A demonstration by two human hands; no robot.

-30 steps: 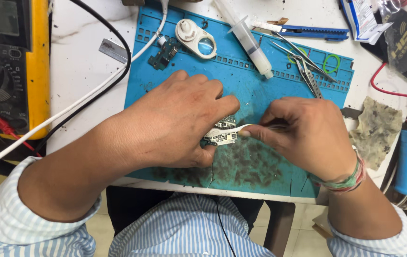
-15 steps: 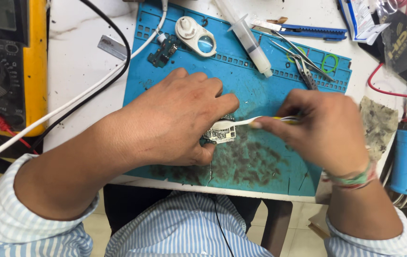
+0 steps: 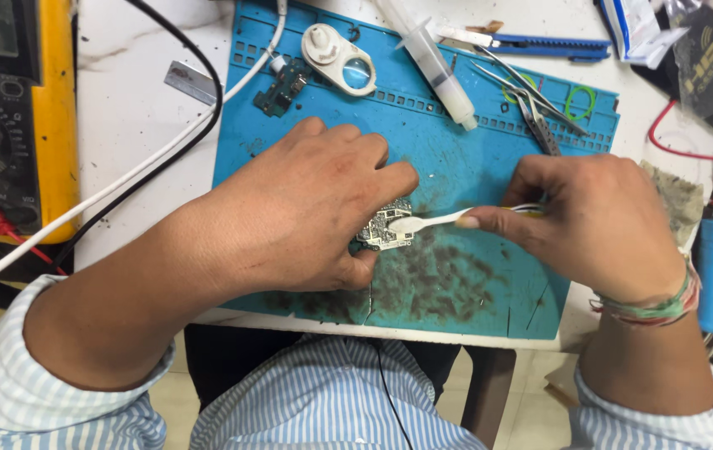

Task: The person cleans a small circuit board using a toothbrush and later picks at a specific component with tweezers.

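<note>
Pinched between left hand [image 3: 306,208] fingers, a small circuit board [image 3: 385,227] rests on the stained blue mat [image 3: 456,167]. Right hand [image 3: 598,221] grips a white brush [image 3: 427,221] touching it; cleaning looks unfinished.

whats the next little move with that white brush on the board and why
Probably a short stroke back across the small circuit board. The right hand has the white brush with its head resting on the board's right edge, the left hand pins the board to the blue mat, and dark residue surrounds it.
</note>
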